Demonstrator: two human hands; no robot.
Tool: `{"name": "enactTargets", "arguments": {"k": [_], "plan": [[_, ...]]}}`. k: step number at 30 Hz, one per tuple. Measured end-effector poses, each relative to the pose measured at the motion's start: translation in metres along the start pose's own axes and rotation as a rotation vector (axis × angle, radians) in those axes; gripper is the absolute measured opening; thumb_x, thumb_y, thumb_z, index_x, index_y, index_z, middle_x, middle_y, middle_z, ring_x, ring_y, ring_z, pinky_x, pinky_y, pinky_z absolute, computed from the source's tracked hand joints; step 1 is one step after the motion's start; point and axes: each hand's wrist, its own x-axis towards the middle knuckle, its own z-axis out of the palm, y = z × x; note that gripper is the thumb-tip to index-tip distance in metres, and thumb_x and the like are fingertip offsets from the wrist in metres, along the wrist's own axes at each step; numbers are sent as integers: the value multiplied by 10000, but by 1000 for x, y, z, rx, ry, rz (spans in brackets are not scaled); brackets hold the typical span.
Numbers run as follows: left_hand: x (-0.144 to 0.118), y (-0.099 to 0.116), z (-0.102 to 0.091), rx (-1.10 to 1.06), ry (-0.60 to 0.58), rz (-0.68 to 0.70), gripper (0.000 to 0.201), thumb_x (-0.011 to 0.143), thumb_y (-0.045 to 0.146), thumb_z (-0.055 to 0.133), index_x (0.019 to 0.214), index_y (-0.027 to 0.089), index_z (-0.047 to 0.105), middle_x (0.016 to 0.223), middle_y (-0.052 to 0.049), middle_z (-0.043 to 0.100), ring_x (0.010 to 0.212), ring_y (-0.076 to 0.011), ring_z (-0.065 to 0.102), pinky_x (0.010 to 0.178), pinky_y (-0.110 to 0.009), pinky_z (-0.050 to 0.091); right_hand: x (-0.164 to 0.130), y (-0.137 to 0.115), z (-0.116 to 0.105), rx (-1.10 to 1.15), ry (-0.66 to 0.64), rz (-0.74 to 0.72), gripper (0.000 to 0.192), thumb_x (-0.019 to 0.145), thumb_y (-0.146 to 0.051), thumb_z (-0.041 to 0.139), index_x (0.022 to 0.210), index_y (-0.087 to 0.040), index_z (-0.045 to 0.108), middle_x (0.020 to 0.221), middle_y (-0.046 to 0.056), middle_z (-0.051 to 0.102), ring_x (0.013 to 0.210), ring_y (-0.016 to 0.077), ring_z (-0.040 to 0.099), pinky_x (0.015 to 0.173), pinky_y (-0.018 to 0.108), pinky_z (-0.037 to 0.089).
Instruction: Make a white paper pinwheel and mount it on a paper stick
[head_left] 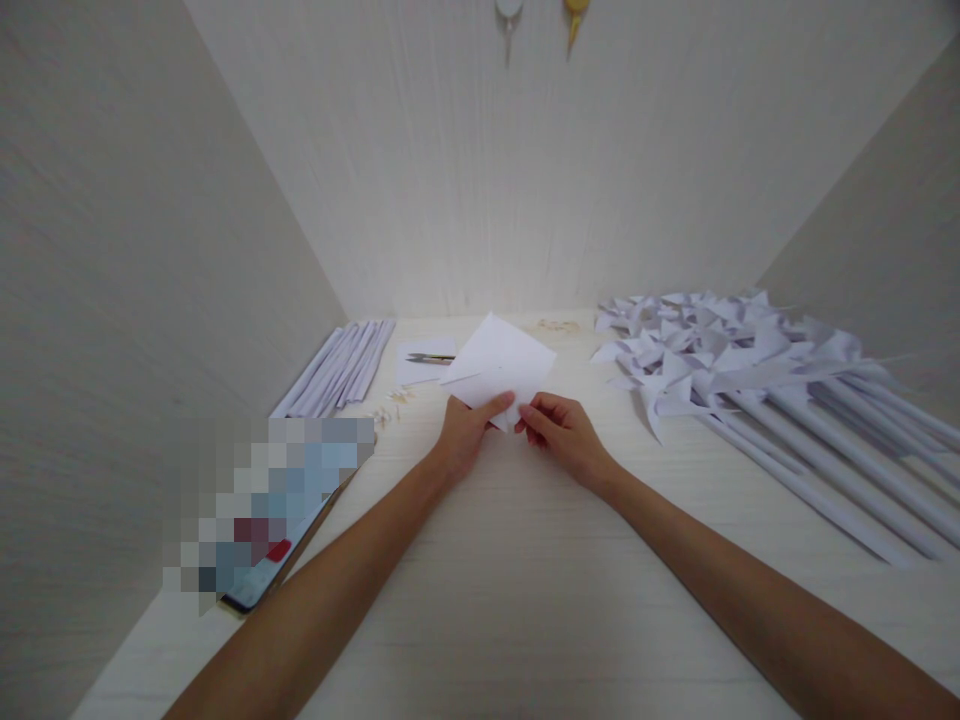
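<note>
White rolled-paper sticks (335, 370): bundle by the left wall, no blades that I can see on any; I'd call these the undone share.
Dark slim-bladed scissors (431, 358): lying on a flat white paper square (417, 374); partly tucked behind the held sheet, from here.
White pointed paper sheet (499, 350): in the middle, up in front of the person, between the hands; there's a line across it, crease or slit, can't tell; no curled blades on it, so it looks early days for this one.
White paper pinwheels on rolled stalks (697, 350): big heap on the right, heads tangled together; that's the done share imo, and a fair bit of it.
Left hand (466, 432): closed on the sheet's lower part, thumb on the front, fingers mostly hidden behind.
Right hand (564, 432): fingertips drawn nearly together right at the sheet's lower edge; can't tell if they've actually got hold of it.
</note>
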Motion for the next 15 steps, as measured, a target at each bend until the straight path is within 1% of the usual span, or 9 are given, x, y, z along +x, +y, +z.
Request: {"name": "enactTargets", "arguments": {"k": [6,11,15], "plan": [[0,0,0,-14,-4,-13,268,515,234,711,735,119,609,664,-6,635,537,-101,542,511,-228,431,-1,-4,1,-17,-8,-5,203,686,-340,536,587,-163,520,459,-53,461,399,56,373,395,202,276],[1,0,-1,-21,12,-19,264,501,220,712,721,118,607,646,-2,629,537,-105,540,508,-232,431,-1,-5,1,-45,-2,-20,164,668,-303,549,584,-163,525,472,-51,467,413,57,385,403,201,285],[0,0,-1,-19,-6,-29,261,508,231,711,718,118,606,633,1,623,520,-104,534,500,-239,426,-1,-6,1,-30,-5,-20,158,653,-294,559,569,-164,527,469,-51,470,409,54,382,399,199,279]]}}
